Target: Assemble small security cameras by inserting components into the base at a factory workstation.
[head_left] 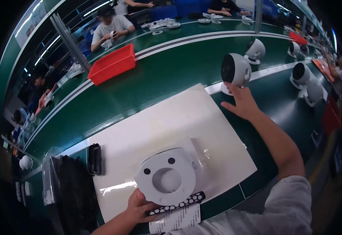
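Observation:
My left hand (137, 206) grips the lower left edge of a white plastic base (145, 184), thumb on its rim. The base has a round recess in the middle and two black round pads on its face. Just under it, by my fingers, lies a black strip with white dots (194, 198), above a sheet of printed labels (175, 221). Stretched out to the right, my right hand (242, 102) has its thumb spread and its fingertips at the lower front of a white round-headed device (241, 69) with a dark front. Whether they press on it, I cannot tell.
A pale board (132, 137) covers the bench before me. At left are a black tray-like part (94, 158) and a clear plastic bag (49, 180) beside dark material. Beyond stands a red bin (114, 66). More white devices (256, 51) stand at right. Several people work across the bench.

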A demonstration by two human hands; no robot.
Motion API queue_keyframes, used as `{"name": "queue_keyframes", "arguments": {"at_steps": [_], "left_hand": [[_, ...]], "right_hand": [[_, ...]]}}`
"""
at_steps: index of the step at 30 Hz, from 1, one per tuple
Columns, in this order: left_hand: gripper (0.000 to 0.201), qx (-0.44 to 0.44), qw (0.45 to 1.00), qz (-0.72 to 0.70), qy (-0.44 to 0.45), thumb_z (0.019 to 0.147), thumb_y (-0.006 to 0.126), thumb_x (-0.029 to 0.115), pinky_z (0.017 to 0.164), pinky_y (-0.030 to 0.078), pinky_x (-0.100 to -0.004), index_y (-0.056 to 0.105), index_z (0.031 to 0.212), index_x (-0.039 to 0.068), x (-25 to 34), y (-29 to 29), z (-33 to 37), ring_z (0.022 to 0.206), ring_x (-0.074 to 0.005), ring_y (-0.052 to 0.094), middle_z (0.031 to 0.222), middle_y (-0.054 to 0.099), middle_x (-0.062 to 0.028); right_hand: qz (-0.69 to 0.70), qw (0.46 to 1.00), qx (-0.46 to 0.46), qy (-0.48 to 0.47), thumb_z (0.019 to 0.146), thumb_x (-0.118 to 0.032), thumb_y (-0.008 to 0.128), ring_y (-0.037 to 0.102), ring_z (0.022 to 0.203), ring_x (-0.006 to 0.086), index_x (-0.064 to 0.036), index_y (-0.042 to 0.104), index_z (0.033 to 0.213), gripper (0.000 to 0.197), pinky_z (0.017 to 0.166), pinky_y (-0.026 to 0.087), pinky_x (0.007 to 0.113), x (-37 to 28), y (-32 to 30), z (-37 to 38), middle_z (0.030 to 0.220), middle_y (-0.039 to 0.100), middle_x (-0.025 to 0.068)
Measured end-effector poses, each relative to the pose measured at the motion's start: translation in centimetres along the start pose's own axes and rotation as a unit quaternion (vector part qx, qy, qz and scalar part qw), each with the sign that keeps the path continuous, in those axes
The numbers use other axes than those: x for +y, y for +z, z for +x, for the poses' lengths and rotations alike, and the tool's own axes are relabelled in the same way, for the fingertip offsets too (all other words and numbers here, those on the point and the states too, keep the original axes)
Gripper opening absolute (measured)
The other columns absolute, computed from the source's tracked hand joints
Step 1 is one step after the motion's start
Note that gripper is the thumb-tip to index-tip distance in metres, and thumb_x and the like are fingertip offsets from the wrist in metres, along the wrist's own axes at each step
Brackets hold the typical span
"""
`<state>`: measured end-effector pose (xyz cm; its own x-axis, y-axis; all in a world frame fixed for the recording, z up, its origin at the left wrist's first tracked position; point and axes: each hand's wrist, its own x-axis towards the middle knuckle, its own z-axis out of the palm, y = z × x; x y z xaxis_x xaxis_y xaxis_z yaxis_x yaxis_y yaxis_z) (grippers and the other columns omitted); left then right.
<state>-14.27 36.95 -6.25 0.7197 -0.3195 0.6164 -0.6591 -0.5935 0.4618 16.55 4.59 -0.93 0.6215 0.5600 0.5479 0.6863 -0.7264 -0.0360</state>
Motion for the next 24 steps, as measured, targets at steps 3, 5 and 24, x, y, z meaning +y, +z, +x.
{"name": "queue_keyframes", "arguments": {"at_steps": [3, 5, 24], "left_hand": [[0.036, -0.056, 0.997, 0.048, 0.017, 0.055, 0.071, 0.019, 0.077, 0.044, -0.0379, 0.068, 0.091, 0.012, 0.3, -0.6, 0.5, 0.094, -0.0308, 0.054, 0.126, 0.041, -0.0118], [0.037, 0.000, 0.999, 0.021, 0.040, 0.057, 0.071, 0.020, 0.078, 0.044, -0.0375, 0.067, 0.093, 0.013, -0.2, 0.1, 0.2, 0.095, -0.0306, 0.053, 0.133, 0.032, -0.0161], [0.024, -0.027, 0.989, -0.138, 0.046, 0.061, 0.066, 0.003, 0.065, 0.046, -0.0293, 0.065, 0.085, 0.004, 0.6, -0.6, 1.3, 0.092, -0.0266, 0.056, 0.142, 0.009, -0.0234]], "right_hand": [[0.029, 0.996, -0.084, 0.007, 0.079, -0.044, 0.055, 0.049, 0.103, 0.0297, -0.0110, 0.031, 0.129, 0.065, 0.093, 0.030, 0.040, -2.3, -1.9, -3.0, 0.107, 0.054, 0.0126], [0.007, 0.996, -0.090, -0.022, 0.078, -0.040, 0.058, 0.049, 0.105, 0.0324, -0.0114, 0.032, 0.129, 0.064, 0.097, 0.030, 0.039, -3.1, -2.2, -4.8, 0.109, 0.055, 0.0120], [0.343, 0.934, -0.057, -0.086, 0.082, -0.023, 0.060, 0.016, 0.131, 0.0373, -0.0083, 0.050, 0.076, 0.019, 0.103, 0.016, 0.044, -23.9, -9.2, -5.4, 0.130, 0.037, 0.0192]]}}
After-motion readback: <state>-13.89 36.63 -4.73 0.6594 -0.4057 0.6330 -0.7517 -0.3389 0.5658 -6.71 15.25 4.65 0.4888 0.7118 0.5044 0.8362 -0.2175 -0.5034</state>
